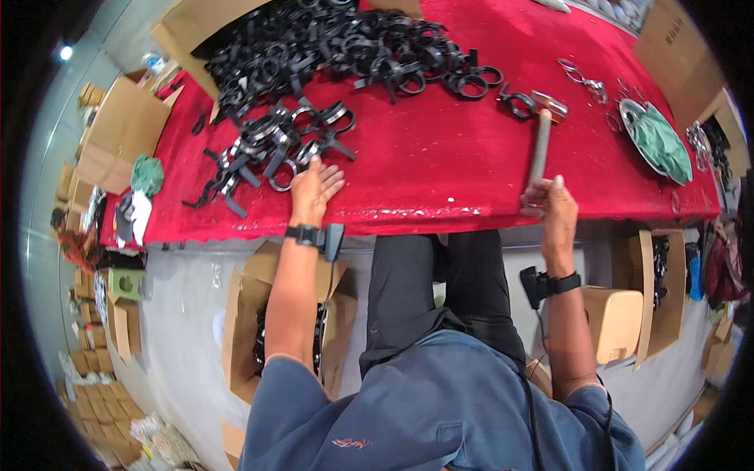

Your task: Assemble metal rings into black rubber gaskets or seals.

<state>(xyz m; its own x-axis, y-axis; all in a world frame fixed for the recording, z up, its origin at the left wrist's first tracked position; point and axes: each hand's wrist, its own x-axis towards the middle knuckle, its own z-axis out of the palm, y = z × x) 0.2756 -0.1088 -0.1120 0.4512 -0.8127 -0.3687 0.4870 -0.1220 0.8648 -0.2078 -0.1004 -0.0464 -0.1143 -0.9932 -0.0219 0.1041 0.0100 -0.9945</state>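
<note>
My left hand (314, 192) lies palm up with its fingers stretched out, at the near edge of a small group of black ring-shaped clamps (271, 133) with strap-like tails and shiny inner bands. Its thumb tip is right at one of these rings; whether it touches cannot be told. Over the front of the table, my right hand (554, 206) is closed round the lower end of a hammer's (539, 149) long pale handle. The hammer's metal head, with an orange part, points away from me, beside a single black ring clamp (518, 104).
A red cloth (424, 173) covers the table. A large heap of black clamps (330, 47) spills from a cardboard box at the back. On the right are loose metal rings (572, 71) and a dish with green cloth (660, 141). Open boxes (236, 337) stand below.
</note>
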